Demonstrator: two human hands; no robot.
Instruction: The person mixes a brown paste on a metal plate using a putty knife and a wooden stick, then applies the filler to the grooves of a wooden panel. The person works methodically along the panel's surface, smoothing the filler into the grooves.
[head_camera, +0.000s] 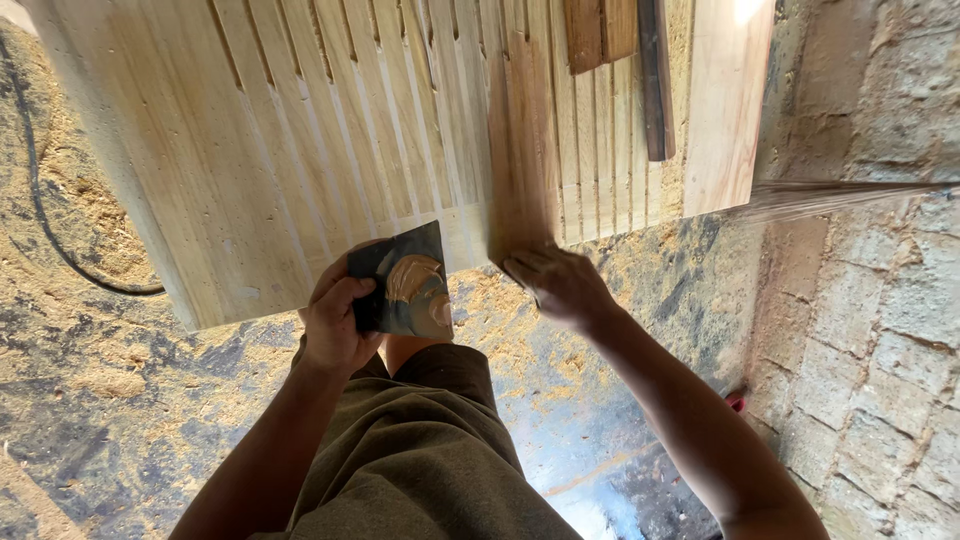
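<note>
My left hand (335, 320) grips a small dark square board (405, 283) smeared with tan putty, held just below the near edge of a pale slatted wooden panel (300, 150). My right hand (560, 285) presses its fingertips against the near end of a darker wooden slat (520, 140) standing in the panel. Whether anything lies under those fingers is hidden. Both forearms reach up from the bottom of the view over my olive-clad lap.
Short dark wood pieces (615, 35) and a dark strip (655, 80) lie on the panel's far side. A loose plank (725, 100) sits at its right. Sawdust covers the rough floor (90, 380). A black cable (40, 210) curves at left. A block wall (880, 300) stands at right.
</note>
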